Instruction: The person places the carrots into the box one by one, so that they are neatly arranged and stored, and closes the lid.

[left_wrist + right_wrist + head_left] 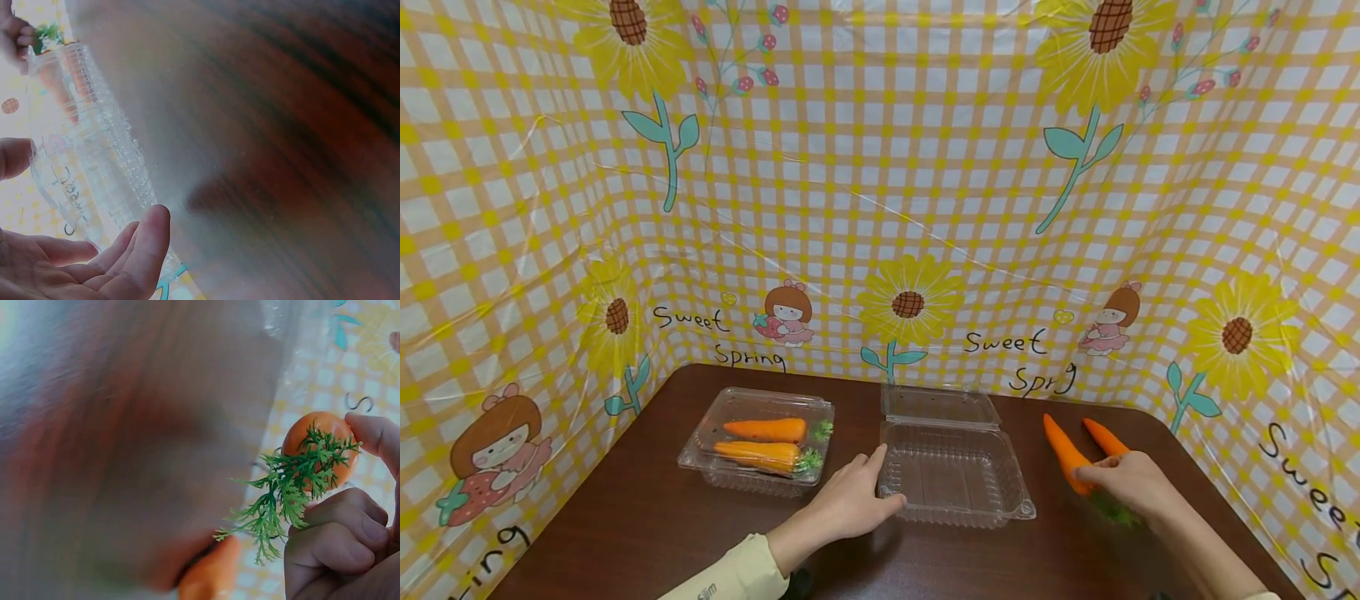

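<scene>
Right hand [1138,483]: I see it pinching a carrot [1063,446] near its leaves.
Second carrot [1103,435]: partly behind that hand.
Left hand [852,497]: loosely spread, at clear box [951,477].

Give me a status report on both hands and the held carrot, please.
Left hand at open container; right hand pinching held carrot. Second carrot beside it. Nothing visible between held carrot and open container.

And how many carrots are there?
4: back carrot and front carrot in the closed clamshell, held carrot in the right hand's fingers, fourth carrot on the table beside it. None seem hidden.
</scene>
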### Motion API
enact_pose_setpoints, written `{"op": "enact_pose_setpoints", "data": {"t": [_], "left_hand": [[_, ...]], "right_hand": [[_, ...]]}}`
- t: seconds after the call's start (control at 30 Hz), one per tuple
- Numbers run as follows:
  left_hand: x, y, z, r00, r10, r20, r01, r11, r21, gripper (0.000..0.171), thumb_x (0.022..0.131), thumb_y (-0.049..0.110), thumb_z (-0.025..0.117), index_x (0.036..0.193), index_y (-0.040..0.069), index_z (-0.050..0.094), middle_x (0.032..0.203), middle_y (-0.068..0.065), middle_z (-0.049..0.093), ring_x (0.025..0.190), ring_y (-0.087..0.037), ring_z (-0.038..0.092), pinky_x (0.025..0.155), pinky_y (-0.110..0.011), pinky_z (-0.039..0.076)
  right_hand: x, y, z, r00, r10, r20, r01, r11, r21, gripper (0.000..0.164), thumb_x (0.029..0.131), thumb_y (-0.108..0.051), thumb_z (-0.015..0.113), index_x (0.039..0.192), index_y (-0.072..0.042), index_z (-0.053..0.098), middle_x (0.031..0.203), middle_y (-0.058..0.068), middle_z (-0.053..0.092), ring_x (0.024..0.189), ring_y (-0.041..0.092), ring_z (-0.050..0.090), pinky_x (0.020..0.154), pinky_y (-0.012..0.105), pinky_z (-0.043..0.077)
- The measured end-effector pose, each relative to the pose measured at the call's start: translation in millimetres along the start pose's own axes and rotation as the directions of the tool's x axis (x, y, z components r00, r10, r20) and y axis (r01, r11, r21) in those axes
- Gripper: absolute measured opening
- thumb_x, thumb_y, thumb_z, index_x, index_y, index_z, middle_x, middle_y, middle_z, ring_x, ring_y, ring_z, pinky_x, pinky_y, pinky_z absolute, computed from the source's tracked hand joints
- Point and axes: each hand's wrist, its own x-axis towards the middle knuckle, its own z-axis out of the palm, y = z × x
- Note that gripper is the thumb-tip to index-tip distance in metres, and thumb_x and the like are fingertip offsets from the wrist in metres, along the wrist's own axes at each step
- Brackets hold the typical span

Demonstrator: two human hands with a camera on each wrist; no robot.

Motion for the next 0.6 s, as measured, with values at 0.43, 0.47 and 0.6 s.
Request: {"op": "enact_pose_setpoints", "data": {"t": [0.43,0.47,0.6], "left_hand": [[-2.3,1.9,-1.2,1.000,0.005,-0.007,-0.005,1.000,0.010,0.085,0.092,0.051,0.066,0.159,0.011,0.032,0.153,-0.025,0.043,0.136,-0.045,0.047,0.104,-0.063,0.042],[-2.2,1.8,-1.1,1.000,0.005,-0.008,-0.005,1.000,0.011,0.085,0.092,0.051,0.066,0.159,0.012,0.032,0.153,-0.025,0.043,0.136,-0.045,0.047,0.104,-0.063,0.042],[-1.0,1.6,-0.9,1.000,0.010,-0.014,-0.009,1.000,0.027,0.085,0.092,0.052,0.065,0.159,0.012,0.032,0.153,-0.025,0.043,0.136,-0.043,0.048,0.104,-0.061,0.042]], "right_hand": [[-5,-57,-2,0.989,-0.128,0.078,0.131,0.991,-0.039,0.043,0.090,-0.039,0.073,0.105,0.001,0.076,0.143,0.037,0.047,0.138,0.057,0.029,0.103,0.063,0.038],[-5,-61,0,0.987,-0.132,0.088,0.135,0.990,-0.031,0.043,0.089,-0.038,0.074,0.106,0.001,0.075,0.136,0.033,0.056,0.135,0.053,0.037,0.101,0.061,0.041],[-6,-76,5,0.985,-0.132,0.110,0.133,0.991,-0.003,0.045,0.087,-0.034,0.077,0.113,0.003,0.072,0.104,0.010,0.074,0.090,0.026,0.060,0.073,0.036,0.047]]}}
